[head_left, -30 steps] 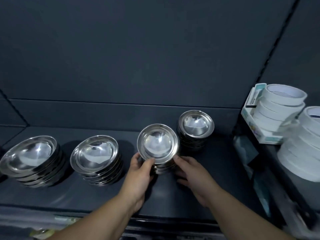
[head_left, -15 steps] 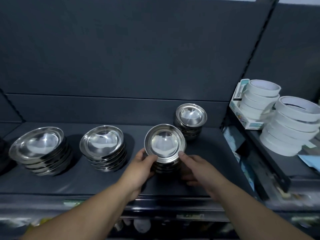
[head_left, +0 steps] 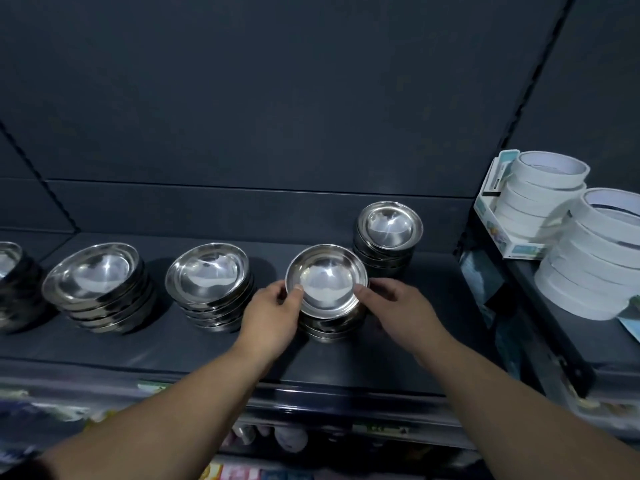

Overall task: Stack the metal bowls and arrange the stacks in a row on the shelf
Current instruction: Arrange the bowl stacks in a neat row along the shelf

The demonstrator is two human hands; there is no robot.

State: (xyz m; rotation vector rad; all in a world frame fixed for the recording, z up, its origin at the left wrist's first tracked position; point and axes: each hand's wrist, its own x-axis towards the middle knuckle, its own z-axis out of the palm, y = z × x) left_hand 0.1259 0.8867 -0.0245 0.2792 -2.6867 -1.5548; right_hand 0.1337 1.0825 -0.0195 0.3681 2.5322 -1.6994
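Several stacks of shiny metal bowls stand on a dark shelf. The middle stack of small bowls is held between both hands. My left hand grips its left side with the thumb on the top rim. My right hand grips its right side, fingers curled round the stack. Behind it to the right stands another small stack. Two wider stacks sit to the left, one close by and one further off. A further stack is cut off by the left edge.
White rings are piled at the right on a neighbouring shelf, with a second pile in front. A boxed item sits under the far pile. A dark back panel rises behind the bowls. Blurred goods show below the shelf's front edge.
The held stack sits further out from the back-right stack. The view has shifted, bringing a further stack into sight at the far left. Both hands keep their hold.
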